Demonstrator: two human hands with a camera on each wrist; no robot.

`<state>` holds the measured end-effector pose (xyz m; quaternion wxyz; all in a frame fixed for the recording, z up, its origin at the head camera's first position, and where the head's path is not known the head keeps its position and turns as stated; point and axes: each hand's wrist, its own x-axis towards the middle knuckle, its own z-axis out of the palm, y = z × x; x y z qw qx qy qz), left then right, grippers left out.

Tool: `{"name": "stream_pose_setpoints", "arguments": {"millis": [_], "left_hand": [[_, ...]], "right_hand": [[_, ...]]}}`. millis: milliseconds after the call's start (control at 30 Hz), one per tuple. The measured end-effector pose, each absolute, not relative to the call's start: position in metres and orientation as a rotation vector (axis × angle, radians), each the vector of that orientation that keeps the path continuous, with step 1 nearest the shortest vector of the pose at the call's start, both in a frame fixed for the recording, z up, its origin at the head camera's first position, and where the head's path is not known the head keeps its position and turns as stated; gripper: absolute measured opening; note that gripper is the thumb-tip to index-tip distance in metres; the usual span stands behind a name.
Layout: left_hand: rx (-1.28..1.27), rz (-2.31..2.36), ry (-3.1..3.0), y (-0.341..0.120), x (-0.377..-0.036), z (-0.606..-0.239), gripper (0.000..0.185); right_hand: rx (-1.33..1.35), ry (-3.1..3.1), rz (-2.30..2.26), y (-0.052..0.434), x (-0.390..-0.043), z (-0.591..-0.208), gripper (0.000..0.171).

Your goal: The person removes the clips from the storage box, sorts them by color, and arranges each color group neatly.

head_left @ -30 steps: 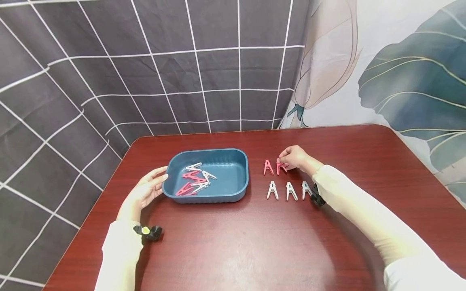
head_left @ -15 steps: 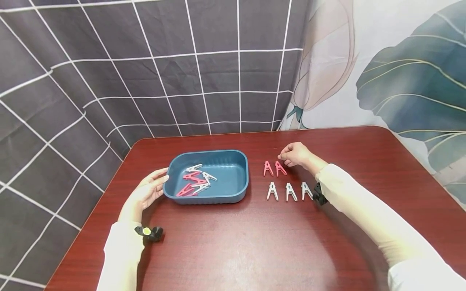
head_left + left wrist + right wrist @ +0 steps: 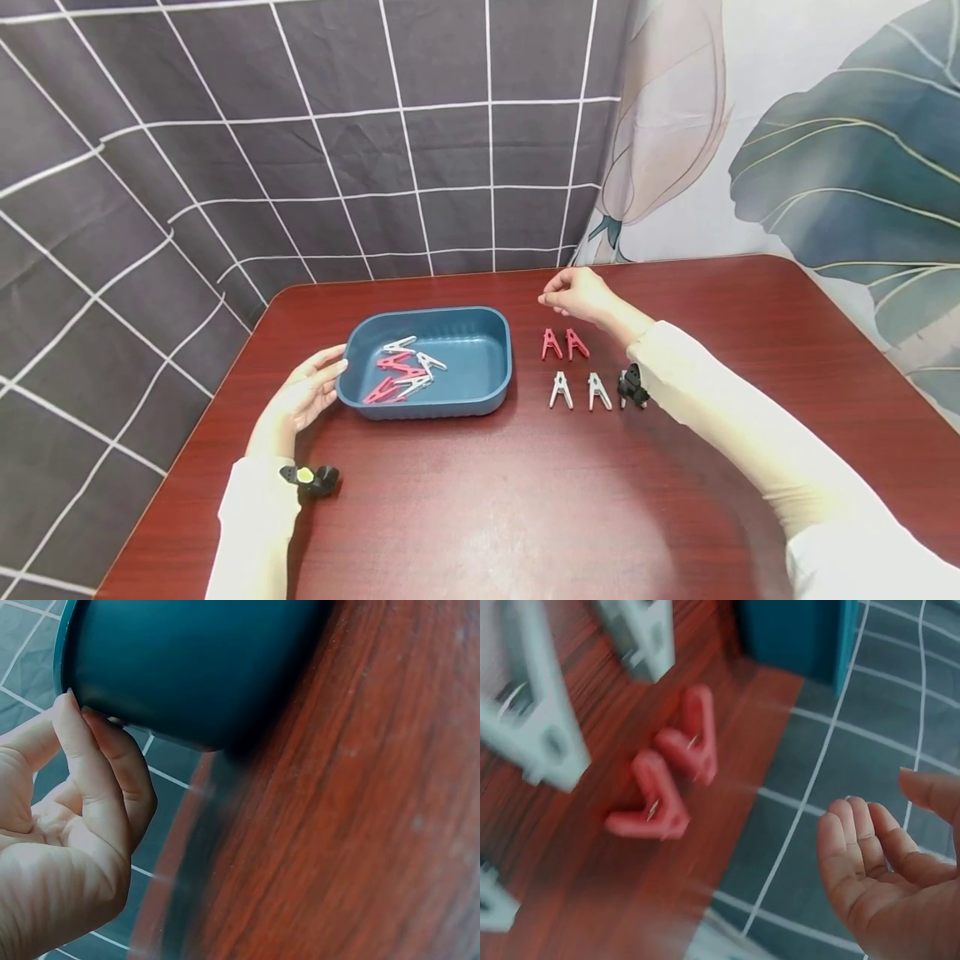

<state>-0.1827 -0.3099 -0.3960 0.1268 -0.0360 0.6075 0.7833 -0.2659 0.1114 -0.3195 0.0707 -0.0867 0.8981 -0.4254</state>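
My left hand (image 3: 303, 392) holds the left end of a blue plastic basin (image 3: 457, 409), its fingertips gathered at the rim in the left wrist view. Inside lie several red and white clothespins (image 3: 431, 362). My right hand (image 3: 581, 296), fingers loosely bent and holding nothing, hovers beyond the clothespins laid out right of the basin. Two red clothespins, the left one (image 3: 551, 344) and the right one (image 3: 576, 343), stand side by side. Nearer are three white clothespins: the left one (image 3: 561, 390), the middle one (image 3: 598, 392) and a third, mostly hidden behind the right wrist camera.
Everything stands on a reddish-brown wooden table (image 3: 480, 500). Behind it hangs a dark grey cloth (image 3: 450, 150) with white grid lines, and at the right a leaf-patterned cloth (image 3: 810, 167). Black cameras sit on the left wrist (image 3: 318, 481) and right wrist (image 3: 633, 385).
My right hand has let go of the right red clothespin, then lifted away to the far left above the row. The left hand and basin have stayed in place.
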Motion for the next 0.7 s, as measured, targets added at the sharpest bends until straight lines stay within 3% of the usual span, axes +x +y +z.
{"name": "stream_pose_setpoints", "arguments": {"millis": [700], "left_hand": [[-0.106, 2.361, 1.688, -0.308, -0.184, -0.402, 0.022]], "right_hand": [[-0.469, 2.747, -1.125, 0.005, -0.247, -0.331, 0.018]]}}
